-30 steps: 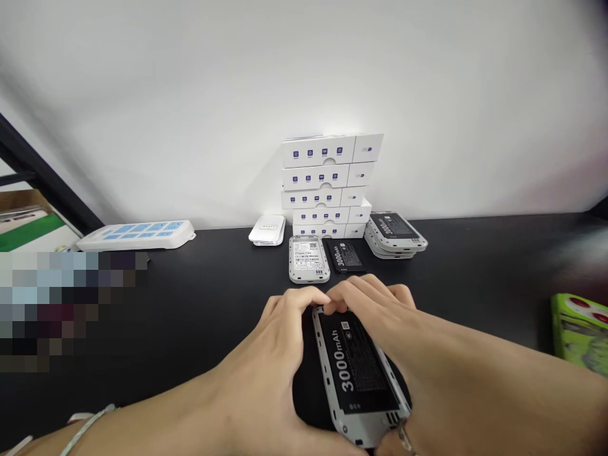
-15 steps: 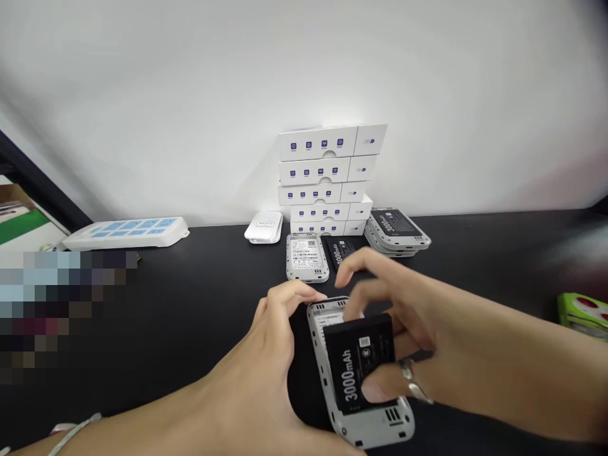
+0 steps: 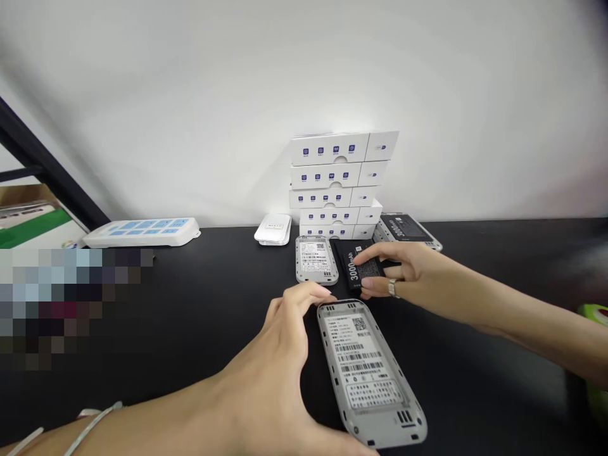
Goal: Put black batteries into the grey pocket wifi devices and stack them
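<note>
A grey-white device shell [image 3: 368, 367] lies near me with its inside facing up, showing a printed label and no battery. My left hand [image 3: 280, 367] curves around its left side, fingertips at the far end and thumb at the near end. Farther off, my right hand [image 3: 396, 272] has its thumb and fingers on a black 3000mAh battery [image 3: 361, 272]. This battery is close to the right side of a second open shell [image 3: 316, 259], at the foot of the box stack.
White boxes [image 3: 327, 174] are stacked against the wall. Right of them lies a device with a battery [image 3: 403, 226]. Thin white covers [image 3: 273, 229] and a power strip [image 3: 145, 232] are to the left. A green object [image 3: 597, 313] is at the right edge.
My right hand has moved the battery out of the near shell, away from me to beside the second shell. The near shell's label is now uncovered. My left hand still holds the shell.
</note>
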`<act>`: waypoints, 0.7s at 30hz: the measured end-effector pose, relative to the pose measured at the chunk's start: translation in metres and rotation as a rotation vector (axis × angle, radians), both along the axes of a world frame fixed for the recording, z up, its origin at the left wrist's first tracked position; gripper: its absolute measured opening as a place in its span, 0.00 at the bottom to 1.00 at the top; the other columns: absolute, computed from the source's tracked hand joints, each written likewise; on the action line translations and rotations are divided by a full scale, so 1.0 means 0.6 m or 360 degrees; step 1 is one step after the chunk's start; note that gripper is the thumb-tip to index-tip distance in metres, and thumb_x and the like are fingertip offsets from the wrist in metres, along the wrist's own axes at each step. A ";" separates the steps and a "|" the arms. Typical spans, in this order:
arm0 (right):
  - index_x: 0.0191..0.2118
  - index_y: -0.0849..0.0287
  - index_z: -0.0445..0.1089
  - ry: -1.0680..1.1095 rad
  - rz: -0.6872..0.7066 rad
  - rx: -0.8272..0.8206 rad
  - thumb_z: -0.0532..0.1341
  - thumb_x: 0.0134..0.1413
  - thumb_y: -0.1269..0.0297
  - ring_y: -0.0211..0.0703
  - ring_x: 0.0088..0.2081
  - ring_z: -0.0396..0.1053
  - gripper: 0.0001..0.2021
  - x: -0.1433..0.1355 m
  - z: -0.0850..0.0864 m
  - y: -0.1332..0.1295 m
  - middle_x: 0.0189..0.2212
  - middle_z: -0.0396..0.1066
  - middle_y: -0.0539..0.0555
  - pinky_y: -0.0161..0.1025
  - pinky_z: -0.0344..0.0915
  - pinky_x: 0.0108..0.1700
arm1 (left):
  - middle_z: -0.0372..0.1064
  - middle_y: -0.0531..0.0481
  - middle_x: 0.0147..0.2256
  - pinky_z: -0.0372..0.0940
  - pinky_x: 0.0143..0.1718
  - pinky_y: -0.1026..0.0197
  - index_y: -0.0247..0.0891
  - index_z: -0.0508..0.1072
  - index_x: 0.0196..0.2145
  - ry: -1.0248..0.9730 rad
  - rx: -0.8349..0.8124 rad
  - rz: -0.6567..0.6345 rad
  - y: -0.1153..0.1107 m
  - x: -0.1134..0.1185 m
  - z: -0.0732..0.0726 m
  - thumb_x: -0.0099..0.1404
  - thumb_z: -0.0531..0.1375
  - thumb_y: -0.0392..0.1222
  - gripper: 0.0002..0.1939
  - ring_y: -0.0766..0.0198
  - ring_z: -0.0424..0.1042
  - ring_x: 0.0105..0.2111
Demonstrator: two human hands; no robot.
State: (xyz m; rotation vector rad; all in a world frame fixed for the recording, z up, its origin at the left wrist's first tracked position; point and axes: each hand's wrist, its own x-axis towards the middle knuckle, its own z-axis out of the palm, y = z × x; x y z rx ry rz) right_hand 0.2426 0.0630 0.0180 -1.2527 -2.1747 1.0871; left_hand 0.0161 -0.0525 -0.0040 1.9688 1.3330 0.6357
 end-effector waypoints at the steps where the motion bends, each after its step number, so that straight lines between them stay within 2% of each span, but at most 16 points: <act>1: 0.52 0.55 0.66 -0.0028 -0.0013 0.0015 0.61 0.56 0.57 0.53 0.36 0.79 0.18 -0.001 -0.002 0.001 0.30 0.78 0.55 0.46 0.75 0.36 | 0.42 0.42 0.58 0.60 0.56 0.31 0.54 0.41 0.58 0.0007 -0.0011 0.0000 0.000 0.000 0.000 0.42 0.73 0.63 0.56 0.36 0.53 0.61; 4: 0.60 0.57 0.61 -0.0228 -0.0069 0.0126 0.60 0.55 0.58 0.50 0.26 0.77 0.26 -0.007 -0.001 -0.002 0.28 0.77 0.53 0.48 0.75 0.33 | 0.44 0.42 0.57 0.62 0.55 0.32 0.55 0.40 0.59 0.0028 -0.0017 -0.0013 -0.001 0.000 0.000 0.43 0.72 0.63 0.57 0.37 0.56 0.59; 6: 0.60 0.59 0.63 -0.0372 -0.0053 0.0349 0.57 0.58 0.57 0.48 0.23 0.75 0.25 -0.010 -0.002 -0.004 0.27 0.76 0.53 0.50 0.74 0.32 | 0.45 0.41 0.57 0.63 0.55 0.32 0.54 0.40 0.59 0.0048 0.0011 -0.0029 0.000 0.000 0.001 0.43 0.72 0.62 0.57 0.38 0.56 0.59; 10: 0.48 0.61 0.73 -0.0550 0.0063 0.1003 0.50 0.63 0.62 0.58 0.39 0.76 0.17 -0.007 -0.022 -0.001 0.38 0.77 0.62 0.54 0.72 0.41 | 0.46 0.42 0.57 0.63 0.55 0.33 0.54 0.40 0.58 0.0094 0.0082 -0.0048 0.002 0.002 0.005 0.46 0.72 0.61 0.54 0.39 0.56 0.59; 11: 0.46 0.62 0.73 -0.0618 0.0090 0.1089 0.49 0.64 0.63 0.60 0.41 0.76 0.17 -0.006 -0.027 0.000 0.38 0.77 0.64 0.55 0.71 0.42 | 0.46 0.41 0.57 0.63 0.55 0.32 0.53 0.40 0.58 0.0104 0.0091 -0.0057 0.002 0.002 0.006 0.46 0.72 0.61 0.54 0.39 0.57 0.59; 14: 0.44 0.64 0.73 -0.0759 0.0127 0.1144 0.46 0.66 0.63 0.58 0.35 0.76 0.19 -0.004 -0.029 0.002 0.33 0.77 0.64 0.54 0.70 0.39 | 0.46 0.40 0.56 0.63 0.53 0.29 0.52 0.40 0.58 0.0125 0.0120 -0.0090 -0.001 0.004 0.006 0.47 0.71 0.60 0.53 0.36 0.57 0.58; 16: 0.45 0.63 0.73 -0.0730 0.0109 0.1083 0.48 0.65 0.62 0.53 0.30 0.74 0.18 -0.003 -0.012 0.003 0.29 0.76 0.60 0.50 0.70 0.34 | 0.47 0.40 0.56 0.63 0.53 0.29 0.52 0.41 0.57 0.0099 0.0196 -0.0086 -0.004 0.005 0.005 0.47 0.72 0.57 0.52 0.36 0.58 0.57; 19: 0.45 0.59 0.73 -0.0558 0.0033 0.0938 0.55 0.60 0.57 0.45 0.24 0.70 0.15 0.007 0.038 0.014 0.23 0.73 0.53 0.43 0.68 0.28 | 0.46 0.40 0.57 0.58 0.57 0.30 0.50 0.42 0.56 0.0008 0.0411 -0.0036 0.001 0.003 0.008 0.46 0.73 0.50 0.51 0.37 0.55 0.59; 21: 0.44 0.57 0.74 -0.0452 -0.0009 0.0993 0.57 0.57 0.52 0.45 0.27 0.71 0.17 0.027 0.071 0.033 0.27 0.75 0.53 0.42 0.69 0.30 | 0.46 0.40 0.57 0.55 0.60 0.34 0.48 0.42 0.55 -0.0021 0.0557 0.0047 0.018 -0.002 0.016 0.47 0.72 0.46 0.49 0.39 0.54 0.60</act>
